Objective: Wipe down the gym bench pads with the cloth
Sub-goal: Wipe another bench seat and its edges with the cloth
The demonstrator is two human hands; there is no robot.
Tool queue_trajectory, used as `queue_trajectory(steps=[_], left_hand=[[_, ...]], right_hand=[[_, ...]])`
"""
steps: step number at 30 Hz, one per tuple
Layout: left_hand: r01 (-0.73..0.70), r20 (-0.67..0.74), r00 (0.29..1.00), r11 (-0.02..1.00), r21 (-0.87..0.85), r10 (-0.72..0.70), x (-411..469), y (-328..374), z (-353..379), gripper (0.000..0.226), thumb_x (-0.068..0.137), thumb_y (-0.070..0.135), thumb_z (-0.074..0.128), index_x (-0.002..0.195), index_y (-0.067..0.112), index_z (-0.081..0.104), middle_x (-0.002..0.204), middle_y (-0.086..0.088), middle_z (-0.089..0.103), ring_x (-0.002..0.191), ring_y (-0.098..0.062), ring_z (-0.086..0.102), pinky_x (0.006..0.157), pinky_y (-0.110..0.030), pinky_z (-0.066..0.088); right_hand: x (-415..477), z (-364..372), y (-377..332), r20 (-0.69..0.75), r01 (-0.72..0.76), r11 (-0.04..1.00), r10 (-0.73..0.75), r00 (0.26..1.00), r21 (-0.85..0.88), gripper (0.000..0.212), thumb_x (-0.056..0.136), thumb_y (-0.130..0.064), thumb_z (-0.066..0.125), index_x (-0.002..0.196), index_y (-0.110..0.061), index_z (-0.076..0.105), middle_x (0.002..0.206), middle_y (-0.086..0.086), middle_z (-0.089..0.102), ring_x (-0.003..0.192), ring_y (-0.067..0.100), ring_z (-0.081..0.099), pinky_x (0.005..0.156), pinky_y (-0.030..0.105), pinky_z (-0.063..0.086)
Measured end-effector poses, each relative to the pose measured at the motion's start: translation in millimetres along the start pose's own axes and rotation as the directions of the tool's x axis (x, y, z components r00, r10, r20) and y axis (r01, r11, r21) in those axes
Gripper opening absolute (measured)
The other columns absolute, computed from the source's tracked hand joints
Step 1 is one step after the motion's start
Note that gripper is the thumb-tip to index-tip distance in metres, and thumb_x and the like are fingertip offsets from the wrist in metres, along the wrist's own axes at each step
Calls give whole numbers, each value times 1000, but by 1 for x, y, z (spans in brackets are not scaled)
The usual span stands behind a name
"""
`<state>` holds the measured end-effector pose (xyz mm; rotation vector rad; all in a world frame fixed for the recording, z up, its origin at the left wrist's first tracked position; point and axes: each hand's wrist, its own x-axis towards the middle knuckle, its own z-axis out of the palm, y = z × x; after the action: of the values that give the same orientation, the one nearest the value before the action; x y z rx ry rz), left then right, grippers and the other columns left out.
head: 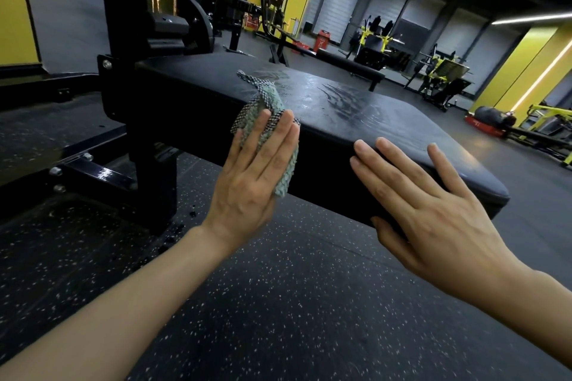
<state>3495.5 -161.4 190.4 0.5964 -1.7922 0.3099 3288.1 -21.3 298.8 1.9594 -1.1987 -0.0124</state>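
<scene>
A black gym bench pad [356, 108] stretches across the middle of the head view, its top streaked with wet wipe marks. My left hand [250, 176] presses a green and checked cloth [266, 102] flat against the pad's near side face, fingers straight. The cloth's upper end lies over the pad's top edge. My right hand [433, 213] rests flat on the same side face near the pad's right end, fingers spread and fingertips at the top edge, thumb under the lower edge.
The bench's black steel frame and upright post [130, 40] stand at the left, with bolted feet [93, 170] on the speckled rubber floor [278, 303]. Yellow and black gym machines [439, 71] and a second bench [349, 66] stand behind.
</scene>
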Motion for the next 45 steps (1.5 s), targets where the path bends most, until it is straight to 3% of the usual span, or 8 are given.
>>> queue_trajectory(steps=[3, 11, 21, 26, 30, 35, 39, 45], left_hand=[[86, -13, 996, 995, -42, -87, 4, 21, 6, 92, 76, -17, 59, 153, 2, 13, 162, -1, 4, 152, -23, -7, 123, -52, 6], [136, -28, 990, 986, -94, -140, 9, 51, 18, 90, 76, -20, 63, 150, -4, 15, 160, -10, 7, 151, -26, -8, 122, -56, 10], [-64, 35, 997, 994, -92, 68, 4, 82, 37, 77, 84, -11, 54, 150, 2, 17, 160, -6, 15, 152, -22, -8, 122, -45, 9], [-238, 70, 970, 969, 70, 233, 2, 44, 22, 88, 85, -11, 51, 157, 12, 5, 165, 3, -10, 153, -22, -1, 122, -44, 18], [-215, 75, 975, 975, 52, 211, 2, 27, 8, 92, 79, -18, 53, 155, 9, 7, 165, 4, -9, 152, -23, 1, 123, -45, 16], [-131, 134, 984, 988, 83, 119, -6, 3, -10, 89, 83, -7, 47, 157, 13, 2, 165, 8, -10, 152, -21, -4, 124, -43, 5], [-52, 123, 991, 998, 26, 48, -5, 24, 0, 69, 92, 5, 41, 153, 4, 9, 164, 9, -11, 152, -21, -6, 123, -45, -2], [11, 47, 999, 998, -59, -8, 1, 48, 22, 83, 84, -7, 56, 151, -2, 9, 164, 6, -12, 152, -25, -11, 122, -49, 0]], right_hand=[[-6, 0, 2, 4, -16, 1000, 16, 1000, 5, 70, 90, -27, 48, 155, -14, 27, 164, -1, 19, 151, 18, 18, 121, 53, 16], [-17, -1, 10, -15, -29, 1000, 29, 999, 5, 70, 89, -27, 49, 155, -13, 29, 164, 0, 20, 150, 19, 20, 120, 54, 17], [-25, 2, 13, -36, -35, 999, 35, 999, 7, 72, 88, -27, 50, 155, -13, 28, 164, 1, 20, 151, 19, 19, 120, 53, 15], [-28, 3, 15, -51, -34, 999, 35, 998, 9, 67, 90, -27, 45, 154, -12, 31, 163, 1, 22, 150, 20, 21, 119, 53, 16], [-31, 3, 16, -57, -38, 999, 39, 998, 14, 65, 92, -28, 43, 154, -12, 31, 163, 1, 23, 150, 20, 22, 119, 55, 19], [-32, 2, 16, -59, -46, 999, 47, 997, 16, 65, 92, -28, 43, 153, -12, 32, 163, 2, 23, 149, 21, 24, 118, 56, 21], [-32, 1, 16, -46, -45, 999, 45, 998, 20, 66, 91, -27, 46, 154, -12, 32, 163, 2, 23, 150, 21, 23, 118, 56, 20], [-38, 0, 24, -25, -30, 999, 31, 999, 16, 67, 91, -27, 46, 154, -13, 30, 163, 1, 21, 150, 20, 22, 120, 54, 18]])
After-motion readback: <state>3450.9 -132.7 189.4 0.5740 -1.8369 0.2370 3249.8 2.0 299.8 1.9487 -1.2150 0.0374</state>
